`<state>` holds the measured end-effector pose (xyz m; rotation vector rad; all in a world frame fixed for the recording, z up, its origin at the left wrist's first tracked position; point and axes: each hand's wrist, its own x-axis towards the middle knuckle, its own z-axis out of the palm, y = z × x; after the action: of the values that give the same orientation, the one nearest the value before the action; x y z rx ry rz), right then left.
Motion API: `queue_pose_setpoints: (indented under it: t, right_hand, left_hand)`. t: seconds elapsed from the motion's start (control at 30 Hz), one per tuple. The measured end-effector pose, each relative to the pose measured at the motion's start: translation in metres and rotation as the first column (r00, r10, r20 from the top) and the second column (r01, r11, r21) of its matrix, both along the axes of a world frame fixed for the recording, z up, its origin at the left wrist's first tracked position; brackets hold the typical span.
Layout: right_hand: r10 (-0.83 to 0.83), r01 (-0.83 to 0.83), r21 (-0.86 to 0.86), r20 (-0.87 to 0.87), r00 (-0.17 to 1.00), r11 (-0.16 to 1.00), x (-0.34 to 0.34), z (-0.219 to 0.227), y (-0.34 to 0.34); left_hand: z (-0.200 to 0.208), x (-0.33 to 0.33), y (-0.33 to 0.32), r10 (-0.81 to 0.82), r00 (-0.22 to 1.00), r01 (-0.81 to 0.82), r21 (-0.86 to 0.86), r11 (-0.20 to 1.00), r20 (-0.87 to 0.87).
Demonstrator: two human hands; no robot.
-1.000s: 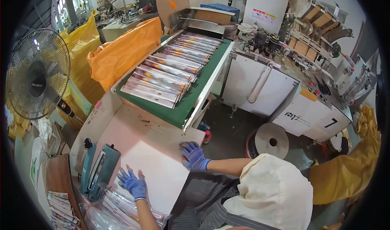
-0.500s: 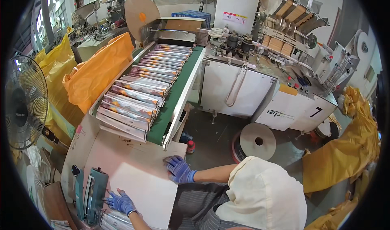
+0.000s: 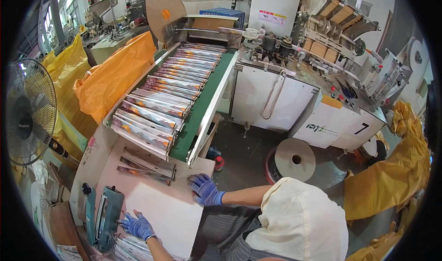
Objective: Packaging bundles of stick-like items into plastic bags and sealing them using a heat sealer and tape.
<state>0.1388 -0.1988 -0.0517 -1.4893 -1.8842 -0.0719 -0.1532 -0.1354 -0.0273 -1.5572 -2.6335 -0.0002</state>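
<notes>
My left hand (image 3: 136,225), in a blue knitted glove, rests with fingers spread on the pale board (image 3: 159,210), close to a teal lever device (image 3: 109,217). Clear-wrapped flat packets (image 3: 131,248) lie just below that hand. My right hand (image 3: 206,190), gloved alike, lies with its fingers stretched out at the board's right edge; it holds nothing. Ahead, a green conveyor belt (image 3: 202,111) carries a long overlapping row of printed flat packets (image 3: 159,102). A few loose packets (image 3: 147,169) lie on the board beneath the belt's near end.
A black fan (image 3: 30,113) stands at the left, by yellow and orange sacks (image 3: 113,79). To the right are a white machine (image 3: 271,97) and a large roll (image 3: 294,159) on the floor. A red-capped bottle (image 3: 219,163) stands beside the conveyor's near end.
A few packets have dropped off the belt's near end onto the board. Both hands stay in nearly the same places. The whole view has shifted slightly.
</notes>
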Motion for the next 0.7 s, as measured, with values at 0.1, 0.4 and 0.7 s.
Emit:
queue_pose_setpoints:
  t: [0.1,0.4,0.7]
  right_hand:
    - [0.116,-0.113,-0.054,0.049,0.992,0.992,-0.003,0.001,-0.001]
    - [0.052,-0.065,0.330,0.047,0.998,0.942,0.126,0.163,0.180]
    - [-0.757,0.786,0.024,0.287,0.587,0.618,0.391,0.149,0.434]
  left_hand:
    - [0.000,0.002,0.000,0.034,0.999,-0.034,0.002,0.999,0.010]
    - [-0.025,0.013,0.001,-0.259,0.965,0.245,0.194,0.950,0.051]
    - [-0.016,0.108,0.061,-0.549,0.713,0.255,0.568,0.783,0.437]
